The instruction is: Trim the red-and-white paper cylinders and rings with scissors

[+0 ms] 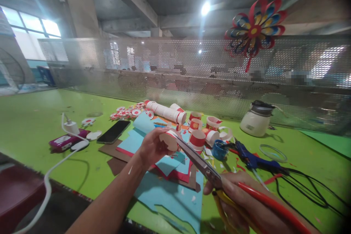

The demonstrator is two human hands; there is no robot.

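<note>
Above green table [41, 117], left hand [150, 148] gripping paper cup [169, 140] — right hand [241, 197] closed on scissors [196, 159]

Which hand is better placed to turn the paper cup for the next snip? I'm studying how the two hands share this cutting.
Probably the left hand: it already grips the paper cup at the scissors' blade tips. The right hand is wrapped around the scissor handles, away from the cup.

One pair of scissors [197, 158], one phone [113, 132], one glue gun [251, 158], one pinwheel [255, 29], one white jar [257, 119], two hands.
</note>
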